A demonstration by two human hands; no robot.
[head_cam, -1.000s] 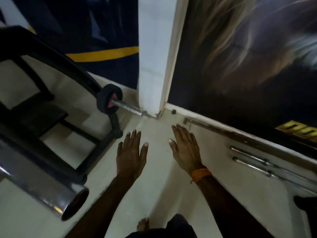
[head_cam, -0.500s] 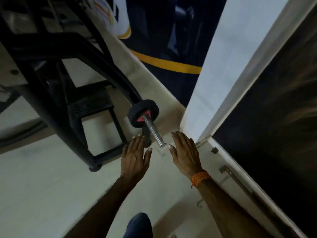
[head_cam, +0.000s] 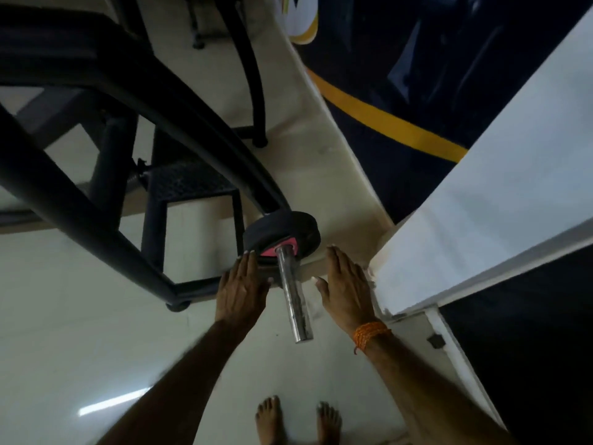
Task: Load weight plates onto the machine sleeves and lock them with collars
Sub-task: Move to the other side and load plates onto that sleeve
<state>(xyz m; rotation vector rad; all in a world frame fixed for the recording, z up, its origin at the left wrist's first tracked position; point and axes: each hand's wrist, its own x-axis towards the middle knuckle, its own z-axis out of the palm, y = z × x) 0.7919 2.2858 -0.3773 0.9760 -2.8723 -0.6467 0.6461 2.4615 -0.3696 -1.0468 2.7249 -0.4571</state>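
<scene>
A chrome sleeve [head_cam: 294, 300] sticks out toward me from the black machine frame [head_cam: 96, 175]. A small black weight plate [head_cam: 288, 226] with a pink hub [head_cam: 282, 249] sits at the sleeve's inner end. My left hand [head_cam: 240, 289] is flat and open on the left of the sleeve, its fingertips touching the plate's lower edge. My right hand [head_cam: 345, 284] is flat and open on the right of the sleeve, apart from the plate. An orange thread band is on my right wrist. Neither hand holds anything.
A white pillar [head_cam: 481, 200] stands close on the right, beside a dark wall with a yellow stripe [head_cam: 385, 123]. The pale tiled floor [head_cam: 80, 332] spreads to the left. My bare feet [head_cam: 298, 419] stand just below the sleeve's free end.
The view has closed in on the sleeve. Both hands have moved forward along its two sides, and the left fingertips now reach the plate.
</scene>
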